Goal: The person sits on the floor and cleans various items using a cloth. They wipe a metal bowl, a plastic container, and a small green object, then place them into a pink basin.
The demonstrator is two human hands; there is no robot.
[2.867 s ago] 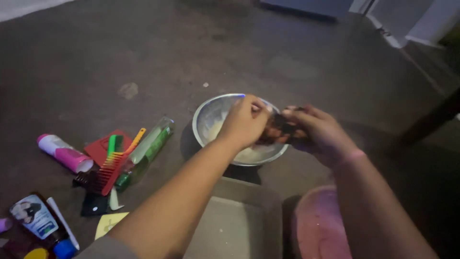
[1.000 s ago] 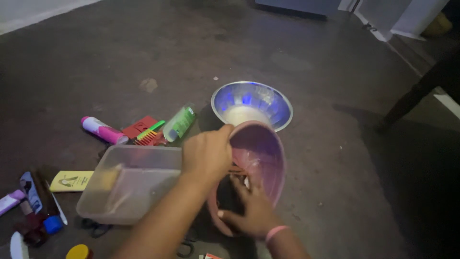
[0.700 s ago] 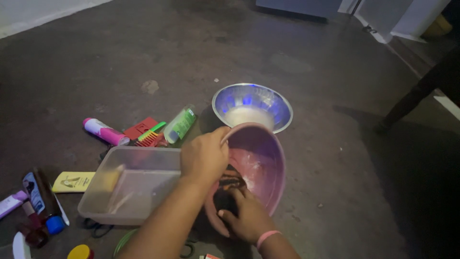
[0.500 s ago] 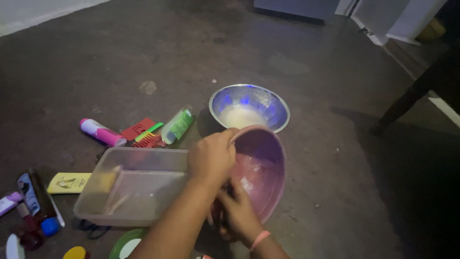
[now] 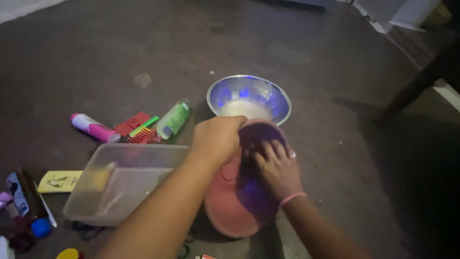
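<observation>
A pink plastic bowl (image 5: 230,201) is tipped up on its side, its mouth turned toward a metal bowl (image 5: 282,103) that holds some whitish liquid. My left hand (image 5: 218,139) grips the pink bowl's upper rim. My right hand (image 5: 278,168), with a pink band on its wrist, lies over the bowl's mouth with the fingers spread. Something dark (image 5: 247,160) shows between the two hands; I cannot make out what it is.
A clear plastic tub (image 5: 120,184) sits left of the pink bowl. Beyond it on the dark floor lie a green bottle (image 5: 173,120), red and green combs (image 5: 139,132) and a pink-and-white bottle (image 5: 91,127). More bottles and a yellow packet (image 5: 57,181) lie at the far left.
The pink bowl has been tipped further toward the metal bowl, so its underside now faces me. My right hand moved from inside the bowl's bottom up to its mouth.
</observation>
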